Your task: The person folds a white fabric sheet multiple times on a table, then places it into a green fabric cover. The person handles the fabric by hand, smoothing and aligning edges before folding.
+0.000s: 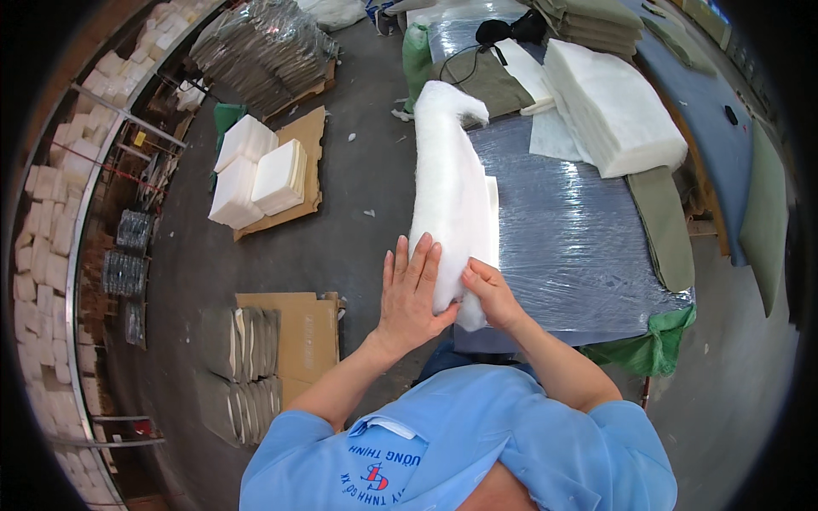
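A long piece of fluffy white batting (447,187) stretches away from me along the left edge of a table wrapped in clear plastic film (579,247). Its far end curls over to the right. My left hand (411,294) lies against its near left side, fingers straight and slightly apart, the thumb pointing toward the near end. My right hand (494,294) is closed on the batting's near right edge, thumb and fingers pinching it. Beside the batting, the edge of another white sheet (492,213) shows, partly covered.
Thick white batting sheets (618,111) are stacked at the table's far right, near olive fabric pieces (660,226). Left on the floor, white pads (247,166) and grey-green cushions (243,375) lie on or beside cardboard. Green sheeting (652,341) hangs at the near right corner.
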Available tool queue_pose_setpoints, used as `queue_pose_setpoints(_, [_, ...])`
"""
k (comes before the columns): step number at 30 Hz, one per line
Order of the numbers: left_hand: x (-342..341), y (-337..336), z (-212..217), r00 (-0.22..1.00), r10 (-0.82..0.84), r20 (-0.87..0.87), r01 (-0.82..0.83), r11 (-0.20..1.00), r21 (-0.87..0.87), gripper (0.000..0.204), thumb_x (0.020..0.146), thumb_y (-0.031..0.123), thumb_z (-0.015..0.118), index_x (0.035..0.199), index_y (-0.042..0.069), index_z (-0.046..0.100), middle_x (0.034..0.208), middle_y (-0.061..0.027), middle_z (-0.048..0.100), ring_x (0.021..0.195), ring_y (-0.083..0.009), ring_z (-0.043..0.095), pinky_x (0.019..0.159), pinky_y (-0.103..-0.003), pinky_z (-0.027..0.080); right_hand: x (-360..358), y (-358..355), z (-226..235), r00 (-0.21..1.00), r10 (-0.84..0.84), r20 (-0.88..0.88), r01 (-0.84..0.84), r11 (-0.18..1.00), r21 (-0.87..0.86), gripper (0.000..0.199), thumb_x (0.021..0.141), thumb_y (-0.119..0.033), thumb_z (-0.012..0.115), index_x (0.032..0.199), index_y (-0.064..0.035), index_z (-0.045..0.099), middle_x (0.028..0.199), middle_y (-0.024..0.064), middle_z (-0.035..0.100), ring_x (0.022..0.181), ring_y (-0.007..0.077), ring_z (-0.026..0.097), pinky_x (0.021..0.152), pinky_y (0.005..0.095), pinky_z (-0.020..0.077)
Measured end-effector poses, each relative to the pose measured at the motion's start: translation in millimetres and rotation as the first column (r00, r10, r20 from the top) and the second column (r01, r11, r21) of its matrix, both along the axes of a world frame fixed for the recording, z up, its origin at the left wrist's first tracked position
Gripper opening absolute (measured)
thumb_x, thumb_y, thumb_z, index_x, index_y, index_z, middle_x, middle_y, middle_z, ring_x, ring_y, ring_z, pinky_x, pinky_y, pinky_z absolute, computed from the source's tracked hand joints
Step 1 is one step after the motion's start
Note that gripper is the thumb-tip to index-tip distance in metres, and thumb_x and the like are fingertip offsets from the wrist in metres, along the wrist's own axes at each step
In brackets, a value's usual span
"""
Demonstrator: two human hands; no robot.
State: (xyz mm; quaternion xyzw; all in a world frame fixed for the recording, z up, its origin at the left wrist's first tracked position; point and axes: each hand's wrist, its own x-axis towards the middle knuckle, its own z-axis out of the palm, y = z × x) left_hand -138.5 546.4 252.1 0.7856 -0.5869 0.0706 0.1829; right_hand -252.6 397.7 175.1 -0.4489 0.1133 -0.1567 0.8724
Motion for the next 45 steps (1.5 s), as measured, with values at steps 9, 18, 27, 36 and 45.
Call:
queue_pose_setpoints(9, [20.9, 7.4, -11.8, 0.999, -0.014, -0.053, 0.012, 0.999, -0.044, 0.087, 0.085, 0.025, 0.078, 0.163, 0.016, 0.041, 0.169, -0.0279, 0.022, 0.150, -0.0558, 0.030, 0.118, -0.068, 0.031, 27.2, 39.5, 28.8, 0.929, -0.353, -0.108, 0.185, 0.700, -0.690, 0.041, 0.103, -0.044, 0.067, 0.102, -0.0028, 0.069, 0.090, 0.0175, 0.072, 0.081, 0.0364, 0.071, 0.073, 0.0416, 0.0559])
queue_pose_setpoints(18, [32.5, 20.6, -30.6, 0.993, -0.049, -0.105, 0.044, 0.998, -0.050, 0.078, 0.084, 0.007, 0.065, 0.159, 0.006, 0.045, 0.164, -0.0394, 0.013, 0.150, -0.0589, 0.023, 0.121, -0.062, 0.028, 69.3, 43.5, -32.3, 0.764, -0.549, -0.338, 0.139, 0.652, -0.745, 0.043, 0.109, -0.042, 0.056, 0.099, -0.0046, 0.074, 0.090, 0.0217, 0.074, 0.085, 0.0439, 0.072, 0.076, 0.0499, 0.0558])
queue_pose_setpoints(27, [28.0, 20.4, -23.9, 0.986, -0.045, -0.160, 0.042, 0.999, -0.020, 0.083, 0.081, 0.006, 0.067, 0.161, 0.006, 0.043, 0.165, -0.0396, 0.011, 0.152, -0.0585, 0.020, 0.121, -0.062, 0.027, 29.6, 4.8, -46.1, 0.717, -0.635, -0.287, 0.311, 0.660, -0.684, 0.032, 0.109, -0.034, 0.058, 0.109, -0.0038, 0.068, 0.095, 0.0209, 0.075, 0.085, 0.0360, 0.072, 0.080, 0.0439, 0.0540])
queue_pose_setpoints(36, [49.0, 18.1, -6.0, 0.796, -0.467, -0.385, 0.402, 0.883, -0.240, 0.089, 0.100, 0.034, 0.067, 0.170, 0.011, 0.018, 0.172, -0.0324, 0.006, 0.157, -0.0451, 0.020, 0.124, -0.057, 0.026, 56.5, 19.4, -6.4, 0.790, -0.583, -0.188, 0.432, 0.748, -0.504, 0.036, 0.108, -0.035, 0.061, 0.095, -0.0019, 0.066, 0.068, 0.0083, 0.061, 0.065, 0.0151, 0.057, 0.062, 0.0354, 0.0475])
queue_pose_setpoints(45, [50.6, -1.4, -29.4, -0.085, -0.360, -0.929, -0.240, 0.913, -0.331, 0.059, 0.115, 0.023, 0.039, 0.170, 0.012, 0.020, 0.176, -0.0138, 0.017, 0.157, -0.0275, 0.031, 0.126, -0.042, 0.029, 48.0, 22.9, -6.8, 0.824, -0.556, -0.114, 0.429, 0.741, -0.517, 0.056, 0.112, -0.049, 0.049, 0.085, -0.0011, 0.059, 0.072, 0.0057, 0.050, 0.072, 0.0146, 0.048, 0.067, 0.0347, 0.0447])
